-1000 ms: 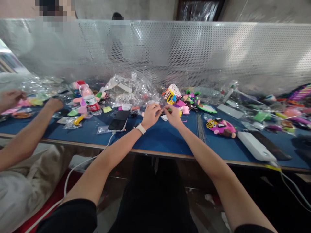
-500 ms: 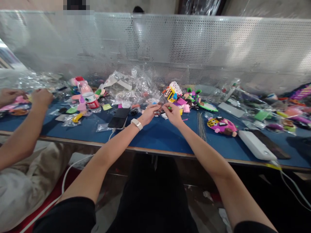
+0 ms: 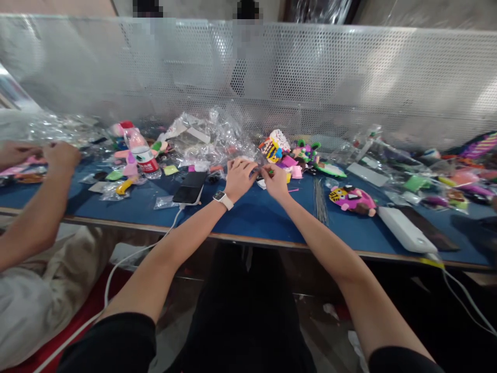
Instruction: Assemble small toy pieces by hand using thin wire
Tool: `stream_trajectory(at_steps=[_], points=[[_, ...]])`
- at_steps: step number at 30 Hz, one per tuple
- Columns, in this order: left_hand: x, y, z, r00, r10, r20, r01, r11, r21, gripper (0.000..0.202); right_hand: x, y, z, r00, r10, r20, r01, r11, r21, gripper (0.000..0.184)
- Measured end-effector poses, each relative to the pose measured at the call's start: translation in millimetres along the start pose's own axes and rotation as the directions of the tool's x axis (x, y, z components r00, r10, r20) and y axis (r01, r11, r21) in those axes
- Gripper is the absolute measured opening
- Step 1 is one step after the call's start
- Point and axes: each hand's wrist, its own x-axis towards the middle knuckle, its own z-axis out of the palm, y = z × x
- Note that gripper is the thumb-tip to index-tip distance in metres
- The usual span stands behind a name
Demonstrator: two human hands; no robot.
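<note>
Right hand (image 3: 276, 182) pinches a small green bit (image 3: 271, 172), right of the phone (image 3: 190, 187). Left hand (image 3: 239, 181) sits between the two, fingers bent; can't tell if it's gripping anything. Green bit looks mid-work, not set down yet. Pink toy (image 3: 359, 201), far right of phone, looks finished. Yellow piece (image 3: 124, 186), left of phone, looks unused.

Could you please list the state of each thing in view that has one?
Left hand: fingers bent
Right hand: fingers pinched
Smartwatch: worn on left wrist
Smartphone: lying flat, screen dark
Water bottle: upright, capped
White power bank: plugged in
Pink-and-yellow figure: lying down
</note>
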Motion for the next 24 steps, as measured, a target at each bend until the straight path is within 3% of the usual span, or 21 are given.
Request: stream_trajectory(at_steps=[3, 6, 8, 10, 12, 14, 16, 19, 24], points=[[1, -1, 2.0, 0.999, -0.031, 0.02, 0.033, 0.995, -0.094, 0.022, 0, -2, -2, 0.998, -0.056, 0.011, 0.056, 0.998, -0.018, 0.025], [4, -8, 5.1, 0.993, -0.064, 0.095, 0.091, 0.943, -0.321, 0.022, 2, -3, -9, 0.99, -0.134, 0.053, 0.138, 0.987, -0.079, 0.02], [7, -14, 7.1, 0.978, -0.057, 0.199, 0.155, 0.837, -0.525, 0.025, 3, -4, -15, 0.978, -0.18, 0.104, 0.192, 0.974, -0.117, 0.018], [9, -18, 8.9, 0.949, -0.033, 0.315, 0.255, 0.67, -0.698, 0.03, 5, -5, -20, 0.967, -0.211, 0.144, 0.228, 0.967, -0.113, 0.017], [9, -21, 10.2, 0.917, -0.016, 0.399, 0.352, 0.506, -0.788, 0.034, 5, -7, -22, 0.963, -0.215, 0.164, 0.23, 0.97, -0.077, 0.017], [8, -22, 10.9, 0.896, -0.011, 0.445, 0.41, 0.407, -0.816, 0.032, 5, -9, -22, 0.966, -0.185, 0.178, 0.194, 0.98, -0.036, 0.018], [8, -22, 11.0, 0.887, -0.022, 0.462, 0.432, 0.393, -0.812, 0.025, 5, -9, -19, 0.973, -0.135, 0.187, 0.137, 0.991, 0.003, 0.021], [8, -22, 10.4, 0.881, -0.062, 0.469, 0.446, 0.44, -0.779, 0.015, 4, -9, -14, 0.981, -0.066, 0.182, 0.055, 0.996, 0.066, 0.027], [9, -21, 6.4, 0.855, -0.104, 0.508, 0.497, 0.441, -0.747, 0.014, 1, -14, -7, 0.98, -0.002, 0.2, -0.019, 0.995, 0.101, 0.037]])
